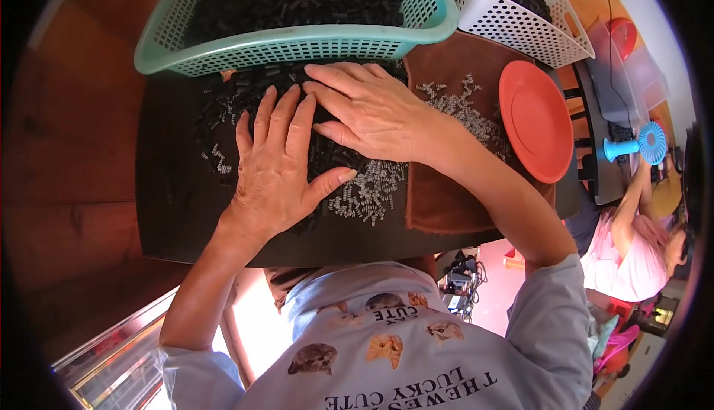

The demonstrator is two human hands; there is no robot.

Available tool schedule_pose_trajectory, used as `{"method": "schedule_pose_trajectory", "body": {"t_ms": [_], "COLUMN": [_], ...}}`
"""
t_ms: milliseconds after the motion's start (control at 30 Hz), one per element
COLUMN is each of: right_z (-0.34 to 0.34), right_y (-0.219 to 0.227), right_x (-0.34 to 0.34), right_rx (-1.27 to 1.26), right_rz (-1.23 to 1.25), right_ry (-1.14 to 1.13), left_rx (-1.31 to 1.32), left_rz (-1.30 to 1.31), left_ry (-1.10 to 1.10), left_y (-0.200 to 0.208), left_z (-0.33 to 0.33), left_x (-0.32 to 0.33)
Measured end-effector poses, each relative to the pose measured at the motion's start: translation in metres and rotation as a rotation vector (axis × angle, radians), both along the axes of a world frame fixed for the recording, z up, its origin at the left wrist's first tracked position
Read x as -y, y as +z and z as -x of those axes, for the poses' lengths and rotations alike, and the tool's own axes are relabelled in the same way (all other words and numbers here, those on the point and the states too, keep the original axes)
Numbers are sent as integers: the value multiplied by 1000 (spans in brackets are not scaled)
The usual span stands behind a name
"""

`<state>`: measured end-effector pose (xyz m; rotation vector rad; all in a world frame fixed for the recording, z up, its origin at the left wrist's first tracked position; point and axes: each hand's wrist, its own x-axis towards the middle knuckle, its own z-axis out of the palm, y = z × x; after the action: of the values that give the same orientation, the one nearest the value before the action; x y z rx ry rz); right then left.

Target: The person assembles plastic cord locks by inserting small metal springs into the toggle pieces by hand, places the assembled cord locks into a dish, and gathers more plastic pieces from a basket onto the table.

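Note:
My left hand (271,161) lies palm down on a spread of small black parts (251,83) on the dark table, its fingers stretched out and the thumb apart. From the right, my right hand (375,116) reaches over the same parts, fingers extended, with its fingertips close to the left hand's. Neither hand visibly grips anything, though what lies beneath the palms is hidden. Beside my left thumb is a heap of small metal coil springs (366,194). More springs (468,109) are scattered on a brown cloth (450,198) under my right forearm.
A green plastic basket (279,52) full of black parts stands at the table's far edge. To its right is a white perforated basket (517,31) of similar parts. A red plate (541,124) rests on the cloth. Another person (628,250) sits at right, near a blue fan (651,143).

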<state>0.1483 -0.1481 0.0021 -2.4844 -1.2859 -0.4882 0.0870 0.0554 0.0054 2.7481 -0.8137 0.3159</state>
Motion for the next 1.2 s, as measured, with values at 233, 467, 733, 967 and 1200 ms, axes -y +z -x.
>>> {"method": "schedule_pose_trajectory", "body": {"t_ms": [233,467,733,967,1200], "right_z": [5,5,30,42,34], "right_y": [3,23,52,39,34], "right_x": [11,29,65,66,39], "right_rx": [0,-23,-242,-289,-93], "right_rz": [-32,-263,-401,-357,-98], "right_ry": [-26,14,-75,-77,-50], "left_rx": [-39,-51,24,53,-37], "left_rz": [-27,122,597,849,344], "left_ry": [-23,-73,-93,-46,-149], "left_y": [3,10,34,44,29], "left_z": [-3,-15,-18,-13,-1], "left_x": [10,12,-11,-37,-25]}}
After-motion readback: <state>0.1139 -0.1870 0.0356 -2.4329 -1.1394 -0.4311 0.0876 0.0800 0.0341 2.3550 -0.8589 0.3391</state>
